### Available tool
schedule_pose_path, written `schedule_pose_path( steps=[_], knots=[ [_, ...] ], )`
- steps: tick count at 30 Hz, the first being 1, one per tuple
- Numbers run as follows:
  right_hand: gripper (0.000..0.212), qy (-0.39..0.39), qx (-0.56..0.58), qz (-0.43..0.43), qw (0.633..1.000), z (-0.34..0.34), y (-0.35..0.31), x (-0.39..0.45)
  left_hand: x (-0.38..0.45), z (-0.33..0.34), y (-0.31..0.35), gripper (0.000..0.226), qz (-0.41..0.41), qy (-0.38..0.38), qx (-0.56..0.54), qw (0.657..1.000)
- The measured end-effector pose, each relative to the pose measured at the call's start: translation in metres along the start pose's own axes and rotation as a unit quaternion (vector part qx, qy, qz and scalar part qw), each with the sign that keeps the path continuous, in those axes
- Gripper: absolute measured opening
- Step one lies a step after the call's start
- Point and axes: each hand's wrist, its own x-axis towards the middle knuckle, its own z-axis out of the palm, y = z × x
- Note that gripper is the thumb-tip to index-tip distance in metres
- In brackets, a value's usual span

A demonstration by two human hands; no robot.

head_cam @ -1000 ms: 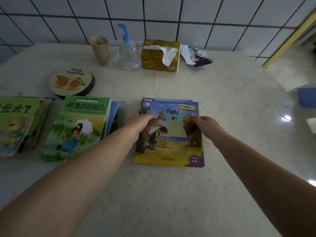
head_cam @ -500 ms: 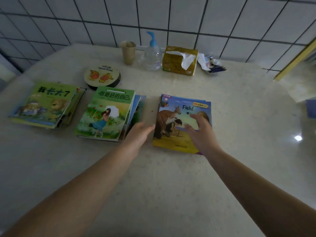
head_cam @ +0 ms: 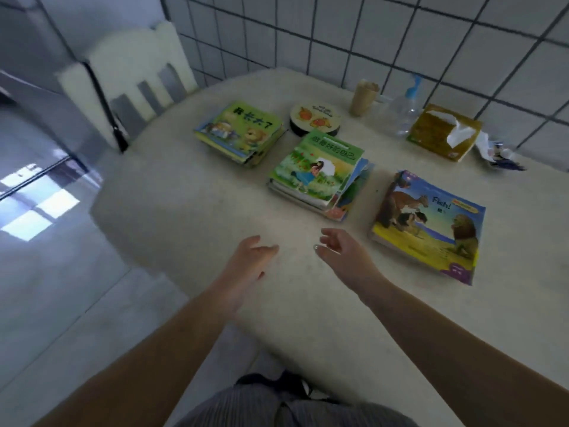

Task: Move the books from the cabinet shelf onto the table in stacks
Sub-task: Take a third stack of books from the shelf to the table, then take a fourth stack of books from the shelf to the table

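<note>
Hovering empty, fingers relaxed: L hand (head_cam: 252, 257), R hand (head_cam: 338, 248); 3 book stacks (head_cam: 320, 171) on table (head_cam: 184, 211).

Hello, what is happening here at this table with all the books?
A person is laying out children's books in stacks on the table. Three stacks lie there: one with a lion cover, one with a green cover, and one topped by the "Fish!" book. Both hands hold nothing: the left hand and the right hand are open above the table, near its front edge, apart from every stack.
</note>
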Motion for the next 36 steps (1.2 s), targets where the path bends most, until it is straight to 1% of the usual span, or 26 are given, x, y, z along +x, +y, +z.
schedule_pose_path(
  steps=[4,6,8,9,11,12,13,16,20,23,25,30,36],
  knots=[
    [0.044,-0.048,-0.017,-0.043,0.998,0.056,-0.031,-0.033,-0.047,-0.063,-0.019,0.047,0.023,0.028,-0.037,0.999],
    [0.043,-0.075,-0.016,-0.060,0.995,0.092,-0.045,-0.059,-0.074,-0.103,-0.036,0.038,0.034,0.043,-0.058,0.997],
    [0.044,-0.121,-0.031,-0.085,0.989,0.133,-0.063,-0.090,-0.104,-0.149,-0.056,0.026,0.042,0.077,-0.078,0.993],
    [0.044,-0.138,-0.035,-0.098,0.985,0.148,-0.069,-0.102,-0.116,-0.166,-0.064,0.030,0.038,0.091,-0.084,0.992],
    [0.045,-0.180,-0.034,-0.124,0.975,0.186,-0.084,-0.130,-0.144,-0.206,-0.087,0.050,0.019,0.123,-0.104,0.987],
    [0.045,-0.191,-0.036,-0.131,0.972,0.195,-0.089,-0.137,-0.149,-0.216,-0.094,0.056,0.017,0.132,-0.102,0.986],
    [0.045,-0.218,-0.045,-0.145,0.964,0.220,-0.095,-0.156,-0.168,-0.240,-0.111,0.058,0.011,0.153,-0.105,0.983],
    [0.045,-0.272,-0.063,-0.174,0.944,0.266,-0.105,-0.195,-0.205,-0.281,-0.146,0.057,0.013,0.192,-0.121,0.974],
    [0.047,-0.356,-0.103,-0.213,0.904,0.325,-0.120,-0.243,-0.253,-0.333,-0.195,0.054,0.016,0.259,-0.161,0.952],
    [0.047,-0.398,-0.133,-0.244,0.874,0.366,-0.129,-0.273,-0.289,-0.359,-0.229,0.051,0.012,0.317,-0.210,0.925],
    [0.047,-0.428,-0.155,-0.263,0.851,0.391,-0.135,-0.292,-0.311,-0.371,-0.251,0.047,0.007,0.357,-0.249,0.900],
    [0.047,-0.512,-0.205,-0.310,0.774,0.457,-0.150,-0.337,-0.359,-0.397,-0.298,0.046,-0.003,0.450,-0.324,0.832],
    [0.047,-0.606,-0.250,-0.341,0.674,0.538,-0.168,-0.389,-0.403,-0.429,-0.337,0.044,-0.014,0.547,-0.395,0.738]
  ],
)
